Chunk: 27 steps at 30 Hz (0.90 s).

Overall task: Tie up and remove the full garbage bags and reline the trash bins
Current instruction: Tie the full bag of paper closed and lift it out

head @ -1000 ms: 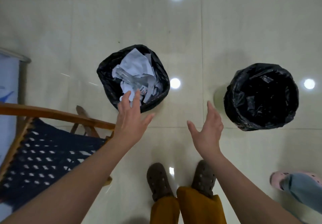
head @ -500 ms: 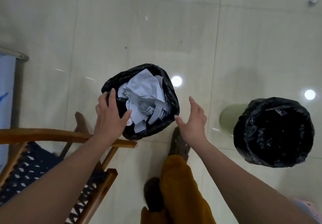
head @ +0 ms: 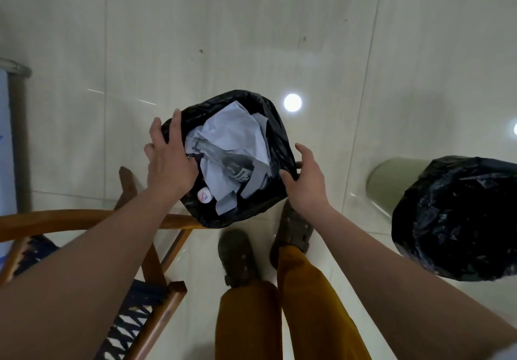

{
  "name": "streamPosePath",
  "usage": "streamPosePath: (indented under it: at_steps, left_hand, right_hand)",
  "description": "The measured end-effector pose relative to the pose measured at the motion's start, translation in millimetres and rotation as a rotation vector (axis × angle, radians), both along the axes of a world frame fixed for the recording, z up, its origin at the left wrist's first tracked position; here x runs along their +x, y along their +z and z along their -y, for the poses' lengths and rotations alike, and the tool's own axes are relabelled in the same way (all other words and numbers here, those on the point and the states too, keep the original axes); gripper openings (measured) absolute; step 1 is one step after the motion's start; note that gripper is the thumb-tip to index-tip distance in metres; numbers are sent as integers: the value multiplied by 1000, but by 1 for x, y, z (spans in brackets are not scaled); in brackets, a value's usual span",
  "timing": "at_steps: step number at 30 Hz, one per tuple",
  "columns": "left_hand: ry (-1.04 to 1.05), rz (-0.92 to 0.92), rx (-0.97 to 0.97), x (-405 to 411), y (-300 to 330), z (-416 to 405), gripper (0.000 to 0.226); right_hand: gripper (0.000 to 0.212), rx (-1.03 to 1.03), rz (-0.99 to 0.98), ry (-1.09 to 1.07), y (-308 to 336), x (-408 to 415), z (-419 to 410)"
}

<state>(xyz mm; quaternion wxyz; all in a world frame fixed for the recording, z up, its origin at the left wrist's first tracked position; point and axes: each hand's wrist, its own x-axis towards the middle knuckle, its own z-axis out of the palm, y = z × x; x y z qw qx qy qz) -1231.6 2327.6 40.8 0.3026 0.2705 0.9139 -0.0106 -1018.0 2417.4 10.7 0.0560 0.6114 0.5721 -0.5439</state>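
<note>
The full garbage bag [head: 275,147], black and stuffed with crumpled white paper [head: 232,133] and a clear glass bottle [head: 223,158], sits on the tiled floor [head: 251,38] just beyond the person's shoes. The left hand [head: 167,158] lies with straight fingers on the bag's left rim. The right hand [head: 303,180] grips the right rim, thumb curled against the plastic. To the right stands a green bin [head: 391,180] lined with a black bag [head: 458,219]. A wooden chair [head: 84,219] is near left.
</note>
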Motion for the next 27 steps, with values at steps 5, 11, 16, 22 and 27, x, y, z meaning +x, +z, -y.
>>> streamPosePath:
  at_steps: [5,11,16,22,27]
  left_hand:
    - [-13,21,33,0,-5,2,80]
    - [-74,-56,12,-5,-10,6,79]
    - [-189,-46,41,-14,-11,9,80]
    - [-207,63,68,-18,0,15,78]
    - [-240,109,23,-24,2,21,71]
  right_hand:
    - [39,-7,61,-29,-6,2,1]
    - [31,29,146,-64,-9,-2,6]
    - [15,-15,80,-224,-11,-1,10]
    - [37,-109,43,-428,-1,3,11]
    - [31,-143,125,-397,2,1,9]
